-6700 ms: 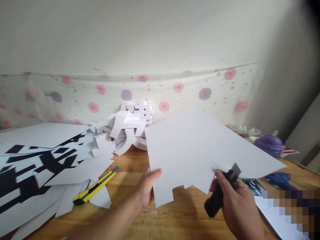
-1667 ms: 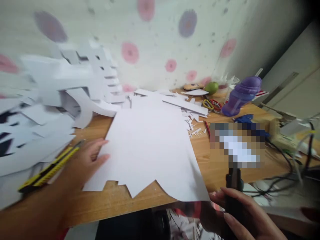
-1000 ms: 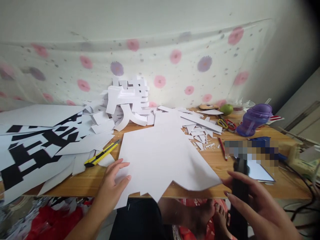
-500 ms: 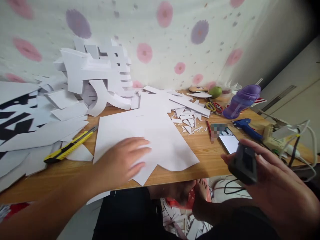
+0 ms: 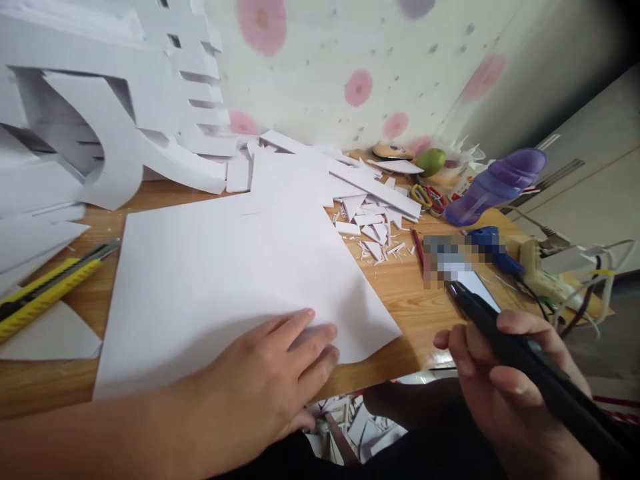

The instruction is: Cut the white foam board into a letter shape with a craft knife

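My left hand (image 5: 280, 367) lies flat on a big white sheet of card (image 5: 200, 280), near its front edge, fingers stretched out and slightly apart. A short slit or line shows in the upper part of the sheet. On the right, my right hand (image 5: 510, 387) grips a long black pen-shaped tool (image 5: 530, 360) with a narrow tip. That tip points up and left, over the phone (image 5: 480, 290) on the table. A yellow and black utility knife (image 5: 55, 283) rests left of the sheet.
A white paper structure (image 5: 165, 113) stands at the back left. Paper scraps (image 5: 370, 227), scissors (image 5: 427, 198), a green fruit (image 5: 431, 161), a purple bottle (image 5: 495, 187), a blue glue gun (image 5: 493, 247) and a power strip (image 5: 540, 263) with cables occupy the right side. Scraps also lie below the table.
The view has moved closer to the sheet. My right hand has turned the black tool so its tip points up and left. My left hand has shifted right along the sheet.
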Available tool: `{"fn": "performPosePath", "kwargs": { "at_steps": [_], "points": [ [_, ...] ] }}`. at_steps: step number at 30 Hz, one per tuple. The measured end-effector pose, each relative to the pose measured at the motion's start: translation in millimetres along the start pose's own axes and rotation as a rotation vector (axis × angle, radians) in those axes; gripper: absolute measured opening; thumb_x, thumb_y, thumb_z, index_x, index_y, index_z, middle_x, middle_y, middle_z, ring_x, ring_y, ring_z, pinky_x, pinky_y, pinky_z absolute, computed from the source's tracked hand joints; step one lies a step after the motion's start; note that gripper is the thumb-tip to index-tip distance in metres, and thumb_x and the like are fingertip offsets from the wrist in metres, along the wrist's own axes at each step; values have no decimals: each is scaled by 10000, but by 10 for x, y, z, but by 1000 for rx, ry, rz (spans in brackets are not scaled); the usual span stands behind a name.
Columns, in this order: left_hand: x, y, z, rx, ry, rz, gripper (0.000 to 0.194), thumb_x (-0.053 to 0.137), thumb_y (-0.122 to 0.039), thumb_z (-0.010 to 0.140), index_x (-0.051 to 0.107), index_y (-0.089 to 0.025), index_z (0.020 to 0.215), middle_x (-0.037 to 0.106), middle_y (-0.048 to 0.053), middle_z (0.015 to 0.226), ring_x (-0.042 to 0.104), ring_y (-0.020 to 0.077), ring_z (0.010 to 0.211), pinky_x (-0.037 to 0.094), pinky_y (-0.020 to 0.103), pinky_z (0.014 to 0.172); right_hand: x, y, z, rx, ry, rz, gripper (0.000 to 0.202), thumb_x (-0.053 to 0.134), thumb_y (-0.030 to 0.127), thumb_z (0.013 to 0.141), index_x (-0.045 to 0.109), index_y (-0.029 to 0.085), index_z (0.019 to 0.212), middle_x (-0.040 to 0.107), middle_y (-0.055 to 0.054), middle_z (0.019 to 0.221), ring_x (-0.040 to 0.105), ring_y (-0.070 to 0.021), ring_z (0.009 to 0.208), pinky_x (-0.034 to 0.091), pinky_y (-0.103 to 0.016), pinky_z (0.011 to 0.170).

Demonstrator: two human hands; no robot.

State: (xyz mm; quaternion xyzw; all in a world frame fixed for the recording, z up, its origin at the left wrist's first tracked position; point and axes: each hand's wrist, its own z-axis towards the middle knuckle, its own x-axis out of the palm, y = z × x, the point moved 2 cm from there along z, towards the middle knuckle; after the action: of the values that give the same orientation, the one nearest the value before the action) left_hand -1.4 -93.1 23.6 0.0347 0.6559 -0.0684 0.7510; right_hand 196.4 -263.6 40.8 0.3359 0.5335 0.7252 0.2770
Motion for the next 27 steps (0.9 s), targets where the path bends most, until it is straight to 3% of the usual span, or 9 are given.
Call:
{"fn": "performPosePath", "kwargs": {
  "at_steps": [3,6,9,12,14,16,19,24,27],
  "points": [
    [5,-25,31,-37,0,27,630,660,-643,780,601,-245,1266,561,20,1411,473,264,1303,328,383,1093,46,-78,15,-42,121,-52,353,822,509,682,647,308,914,447,108,477,470,-95,384,562,-355,626],
    [41,-53,34,-17,-8,17,642,673,-636,774,582,-259,1286,556,4,1418,454,238,1323,294,394,1123,30,-138,6,-99,208,-177,506,683,679,730,673,302,1068,580,49,520,582,-162,417,575,-404,615],
    [112,-61,1,22,13,12,699,714,-570,763,522,-247,1353,503,14,1466,427,278,1348,305,460,1118,21,-132,-35,-113,246,-415,627,661,759,665,702,300,1090,698,-29,609,659,-228,482,575,-367,521],
    [175,-57,-26,56,24,31,824,776,-492,700,458,-228,1414,459,30,1498,434,326,1338,340,495,1089,55,-81,-90,-133,181,-740,405,735,620,713,738,319,984,722,-31,663,685,-226,538,585,-330,546],
    [188,-48,-24,51,-8,34,729,696,-534,769,479,-233,1396,482,18,1482,473,311,1306,357,491,1075,90,-62,-109,-179,106,-851,250,727,457,780,725,326,993,730,-22,711,711,-229,621,595,-326,611],
    [185,-40,-14,50,-43,41,587,578,-551,851,530,-239,1346,524,3,1447,513,283,1267,385,473,1051,127,-92,-101,-156,130,-803,356,665,377,835,648,321,1186,740,-28,770,732,-240,709,602,-329,636],
    [181,-45,-1,93,-72,64,497,588,-408,840,573,-223,1301,575,8,1394,549,268,1218,418,465,1001,160,-161,-67,-115,233,-670,542,588,390,894,459,288,1410,753,-59,893,744,-252,792,614,-336,628],
    [211,-63,7,14,-142,-6,338,485,-380,929,634,-269,1212,630,-28,1318,553,249,1176,366,446,999,158,-129,-62,-219,146,-920,342,670,297,842,628,323,1181,766,-24,900,747,-222,771,622,-306,680],
    [213,-67,18,-23,-171,-17,297,463,-384,949,668,-297,1145,650,-33,1275,558,247,1141,350,430,969,189,-115,-54,-192,189,-1053,260,677,324,835,670,304,1095,774,-27,961,751,-237,827,628,-314,713]
  ]
}}
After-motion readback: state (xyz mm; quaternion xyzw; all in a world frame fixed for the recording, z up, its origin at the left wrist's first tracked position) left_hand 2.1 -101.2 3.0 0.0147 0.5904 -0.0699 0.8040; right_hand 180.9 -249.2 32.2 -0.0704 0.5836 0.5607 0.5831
